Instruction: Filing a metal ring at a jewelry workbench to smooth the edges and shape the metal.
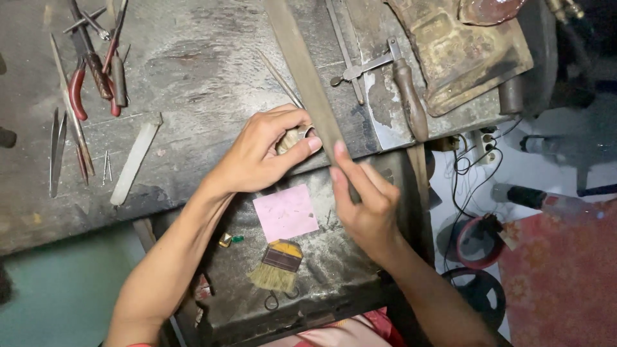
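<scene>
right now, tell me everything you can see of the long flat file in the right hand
The file is a long, flat, dull grey-brown metal bar, worn and dusty. It runs diagonally from the top of the picture down to the right hand, whose fingers grip its lower end. Its edge lies against the small pale ring-like piece pinched in the left hand, over the edge of the bench.

Scarred dark workbench (205, 71) with pliers (77, 90), tweezers (56, 151), pale flat stick (135, 164), wooden-handled tool (410, 96).

There was one long flat metal file (307, 77), one pink square paper sheet (285, 212), one bristle brush (276, 265) and two slim steel tweezers (56, 151).
</scene>
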